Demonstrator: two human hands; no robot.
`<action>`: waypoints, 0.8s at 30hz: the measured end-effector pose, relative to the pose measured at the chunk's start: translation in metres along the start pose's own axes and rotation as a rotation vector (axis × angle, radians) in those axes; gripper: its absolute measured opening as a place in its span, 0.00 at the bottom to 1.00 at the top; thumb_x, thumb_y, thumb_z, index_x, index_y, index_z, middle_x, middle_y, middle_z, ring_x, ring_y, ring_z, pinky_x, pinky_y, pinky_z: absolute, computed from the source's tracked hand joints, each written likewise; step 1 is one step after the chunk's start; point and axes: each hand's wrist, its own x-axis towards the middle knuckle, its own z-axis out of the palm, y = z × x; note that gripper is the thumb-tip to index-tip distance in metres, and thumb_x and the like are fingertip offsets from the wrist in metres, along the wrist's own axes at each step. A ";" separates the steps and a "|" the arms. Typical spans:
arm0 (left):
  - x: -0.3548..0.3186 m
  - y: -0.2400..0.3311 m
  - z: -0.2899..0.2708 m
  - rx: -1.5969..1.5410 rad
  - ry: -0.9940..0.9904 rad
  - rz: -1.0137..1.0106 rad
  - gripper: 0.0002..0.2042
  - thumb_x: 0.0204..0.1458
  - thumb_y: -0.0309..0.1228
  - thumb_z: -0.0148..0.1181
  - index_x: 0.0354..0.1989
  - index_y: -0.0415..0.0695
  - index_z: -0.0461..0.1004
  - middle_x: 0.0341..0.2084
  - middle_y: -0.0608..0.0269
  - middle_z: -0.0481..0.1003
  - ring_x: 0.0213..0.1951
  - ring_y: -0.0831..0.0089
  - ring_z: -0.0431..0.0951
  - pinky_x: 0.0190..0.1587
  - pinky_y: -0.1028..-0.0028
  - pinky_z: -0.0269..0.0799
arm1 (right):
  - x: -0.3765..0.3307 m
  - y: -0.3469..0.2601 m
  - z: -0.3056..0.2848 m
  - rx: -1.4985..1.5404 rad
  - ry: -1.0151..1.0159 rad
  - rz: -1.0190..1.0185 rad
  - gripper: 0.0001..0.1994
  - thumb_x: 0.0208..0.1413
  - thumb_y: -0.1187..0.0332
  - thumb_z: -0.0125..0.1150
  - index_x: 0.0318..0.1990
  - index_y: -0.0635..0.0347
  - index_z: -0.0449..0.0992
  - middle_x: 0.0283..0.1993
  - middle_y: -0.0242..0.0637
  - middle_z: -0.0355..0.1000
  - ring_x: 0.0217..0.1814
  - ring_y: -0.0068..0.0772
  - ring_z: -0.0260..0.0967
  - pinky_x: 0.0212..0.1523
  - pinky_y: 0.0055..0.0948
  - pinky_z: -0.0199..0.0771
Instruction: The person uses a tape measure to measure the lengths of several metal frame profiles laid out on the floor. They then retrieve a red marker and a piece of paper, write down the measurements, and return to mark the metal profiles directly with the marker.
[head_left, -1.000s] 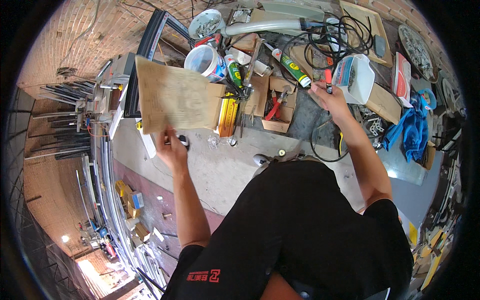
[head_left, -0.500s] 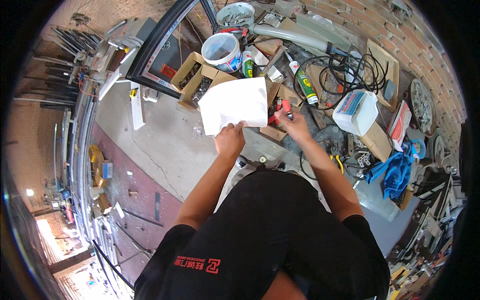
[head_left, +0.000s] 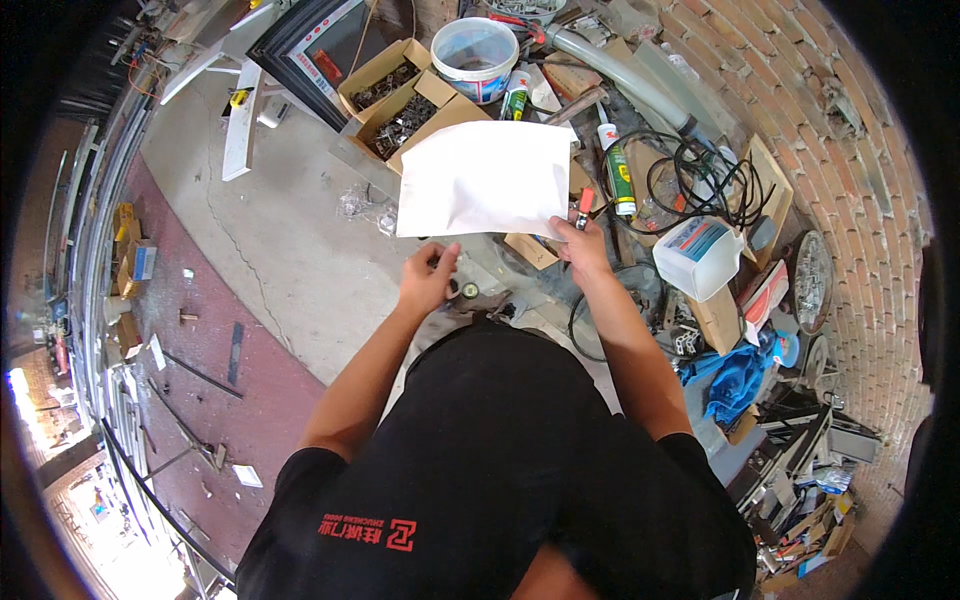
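Observation:
A white sheet of paper (head_left: pixel 485 180), slightly creased, is held up in front of me over the cluttered work surface. My right hand (head_left: pixel 585 248) grips its lower right corner. The same hand also holds a slim tool with a red end (head_left: pixel 586 202), which points up beside the paper; its lower part is hidden by the fingers. My left hand (head_left: pixel 428 278) is just below the paper's lower left edge, apart from it. Its fingers are loosely curled with the thumb standing away, and nothing shows in them.
Beyond the paper are cardboard boxes of small metal parts (head_left: pixel 400 122), a white bucket (head_left: pixel 474 62) and a green sealant tube (head_left: pixel 618 172). Black cable (head_left: pixel 700 180), a white plastic jug (head_left: pixel 698 258) and a blue cloth (head_left: pixel 735 380) lie at right. A dark frame (head_left: pixel 300 60) stands far left.
My left hand has let go of the paper and dropped down to the left. My right hand has taken hold of the lower right corner, still with the red-ended tool. The view has shifted.

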 end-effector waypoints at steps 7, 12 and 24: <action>0.011 -0.023 -0.052 -0.734 -0.236 -0.261 0.53 0.54 0.81 0.26 0.54 0.38 0.76 0.26 0.60 0.78 0.25 0.71 0.77 0.28 0.72 0.74 | -0.035 -0.038 -0.012 -0.101 -0.093 0.006 0.12 0.59 0.71 0.70 0.46 0.62 0.75 0.30 0.24 0.68 0.19 0.15 0.53 0.19 0.20 0.52; 0.046 -0.020 -0.064 -0.592 -0.361 -0.157 0.43 0.63 0.70 0.39 0.60 0.38 0.73 0.34 0.61 0.79 0.31 0.72 0.79 0.33 0.73 0.76 | -0.046 -0.051 -0.045 -0.307 -0.086 -0.019 0.16 0.55 0.68 0.73 0.46 0.62 0.74 0.32 0.24 0.67 0.24 0.15 0.56 0.20 0.19 0.53; 0.059 0.042 -0.046 -0.219 -0.502 0.117 0.18 0.63 0.47 0.64 0.38 0.42 0.82 0.24 0.70 0.75 0.29 0.81 0.73 0.33 0.76 0.70 | -0.069 -0.078 -0.103 -0.652 -0.033 -0.050 0.15 0.54 0.63 0.74 0.43 0.60 0.78 0.32 0.26 0.74 0.26 0.16 0.65 0.22 0.21 0.61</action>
